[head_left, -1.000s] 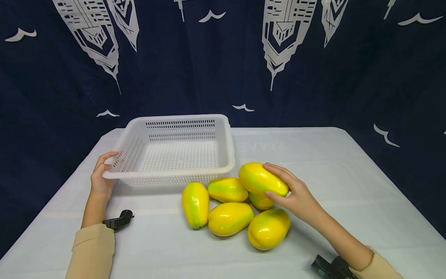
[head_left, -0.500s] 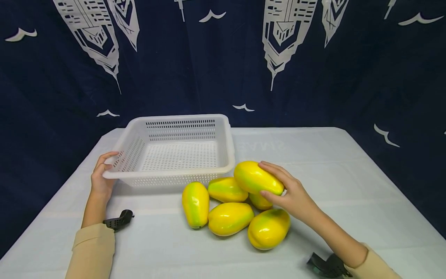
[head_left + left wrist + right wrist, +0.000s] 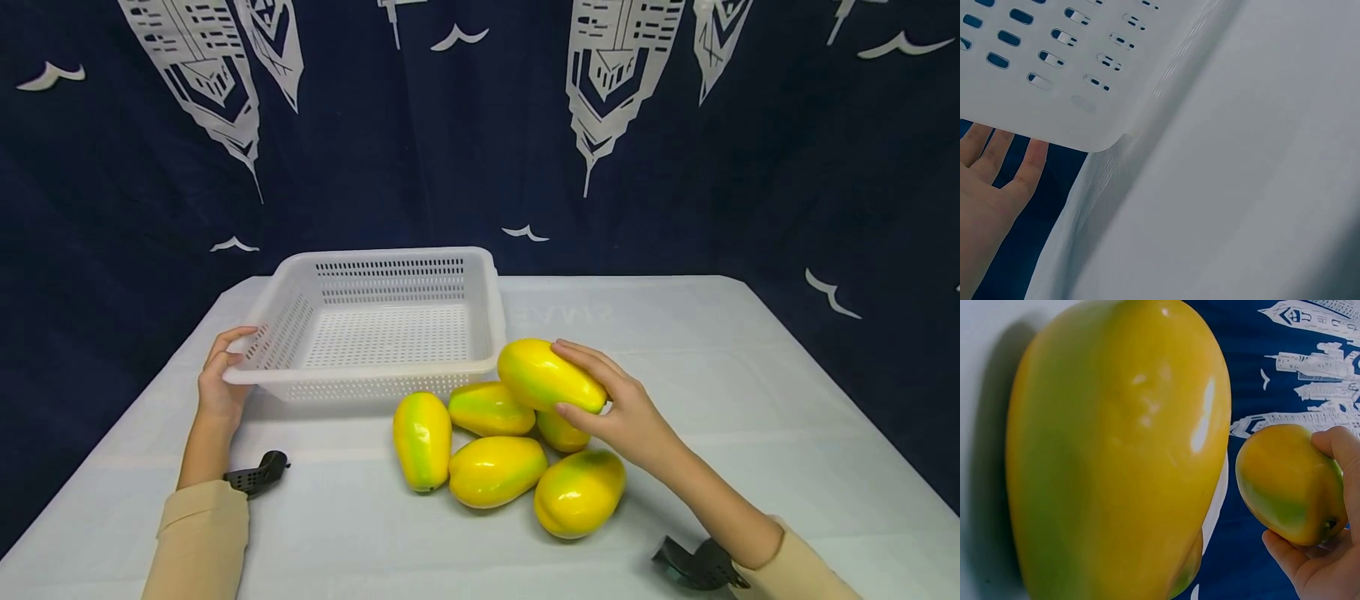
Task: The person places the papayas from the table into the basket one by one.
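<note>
My right hand grips a shiny yellow-green papaya by its right end, thumb below and fingers over the top. That papaya is raised and overlaps two others in the head view, with its far end beside the basket's front right corner. In the right wrist view, the held papaya shows its stem-end spot near the palm. My left hand holds the left rim of a white perforated plastic basket, which has nothing in it. The left wrist view shows fingers reaching behind the basket's edge.
Several papayas lie grouped in front of the basket: one upright-pointing papaya at left, one papaya in the middle, and one papaya nearest me. The white-covered table ends at a dark blue printed curtain.
My right hand has carried the held papaya to the left and slightly upward, closer to the basket. The left hand, the basket and the other papayas have stayed put.
</note>
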The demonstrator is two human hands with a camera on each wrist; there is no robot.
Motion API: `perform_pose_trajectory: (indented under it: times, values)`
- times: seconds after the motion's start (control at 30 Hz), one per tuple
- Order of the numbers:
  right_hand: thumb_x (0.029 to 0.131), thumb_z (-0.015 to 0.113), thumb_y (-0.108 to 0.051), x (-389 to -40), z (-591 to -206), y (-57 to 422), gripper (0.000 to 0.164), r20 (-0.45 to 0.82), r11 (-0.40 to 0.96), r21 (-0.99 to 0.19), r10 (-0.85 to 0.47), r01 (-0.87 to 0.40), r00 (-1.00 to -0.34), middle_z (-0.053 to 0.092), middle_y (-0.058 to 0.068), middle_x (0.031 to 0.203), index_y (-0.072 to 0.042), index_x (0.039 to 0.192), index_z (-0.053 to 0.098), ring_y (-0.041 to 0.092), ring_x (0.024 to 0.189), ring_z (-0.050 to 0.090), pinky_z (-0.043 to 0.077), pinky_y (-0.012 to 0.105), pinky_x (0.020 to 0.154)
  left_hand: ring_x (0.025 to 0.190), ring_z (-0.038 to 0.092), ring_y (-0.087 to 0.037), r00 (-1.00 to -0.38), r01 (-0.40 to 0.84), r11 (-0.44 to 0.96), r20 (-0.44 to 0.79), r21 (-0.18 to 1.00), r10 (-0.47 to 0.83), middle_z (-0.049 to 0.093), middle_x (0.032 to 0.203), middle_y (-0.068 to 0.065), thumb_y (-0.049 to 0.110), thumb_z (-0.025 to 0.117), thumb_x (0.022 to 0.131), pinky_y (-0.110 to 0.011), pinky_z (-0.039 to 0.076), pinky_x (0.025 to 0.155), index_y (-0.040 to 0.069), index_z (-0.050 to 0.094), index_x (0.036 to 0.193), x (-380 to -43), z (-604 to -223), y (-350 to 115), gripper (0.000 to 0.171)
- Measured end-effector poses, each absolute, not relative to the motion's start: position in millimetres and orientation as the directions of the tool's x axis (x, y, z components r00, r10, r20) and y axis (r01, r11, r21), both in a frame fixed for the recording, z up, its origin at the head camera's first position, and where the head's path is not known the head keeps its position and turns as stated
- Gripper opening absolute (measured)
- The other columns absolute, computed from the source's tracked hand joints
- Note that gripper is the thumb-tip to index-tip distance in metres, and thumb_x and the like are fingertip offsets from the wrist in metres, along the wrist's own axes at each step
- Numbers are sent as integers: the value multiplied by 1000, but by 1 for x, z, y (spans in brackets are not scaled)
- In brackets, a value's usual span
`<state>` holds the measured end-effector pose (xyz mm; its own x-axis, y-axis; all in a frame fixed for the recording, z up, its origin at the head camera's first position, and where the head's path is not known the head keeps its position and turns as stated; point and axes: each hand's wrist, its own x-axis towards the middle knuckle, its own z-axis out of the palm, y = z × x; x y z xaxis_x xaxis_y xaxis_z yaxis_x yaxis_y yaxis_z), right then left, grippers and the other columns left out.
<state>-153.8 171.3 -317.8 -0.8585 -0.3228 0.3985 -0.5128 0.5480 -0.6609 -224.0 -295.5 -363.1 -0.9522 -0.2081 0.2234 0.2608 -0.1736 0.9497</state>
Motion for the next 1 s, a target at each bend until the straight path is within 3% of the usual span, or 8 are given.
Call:
perform_pose_trajectory:
  times: [0.7, 1.0]
  values:
    - [81, 67, -20, -164, -308, 157, 62, 396, 482, -709, -333, -515, -856, 38, -6, 141, -33, 134, 39, 19, 128, 40, 42, 41, 94, 116, 35, -8, -958, 231, -157, 196, 960, -211, 40, 128, 11, 8, 24, 82, -31, 23, 93, 23, 54, 113, -223, -365, -296, 45]
    - [81, 67, -19, -170, -302, 148, 62, 404, 454, -726, -327, -517, -854, 38, -4, 142, -29, 135, 39, 22, 128, 40, 41, 45, 94, 116, 35, -8, -957, 237, -153, 203, 959, -209, 38, 129, 9, 8, 24, 82, -31, 23, 93, 22, 53, 114, -224, -364, -297, 46]
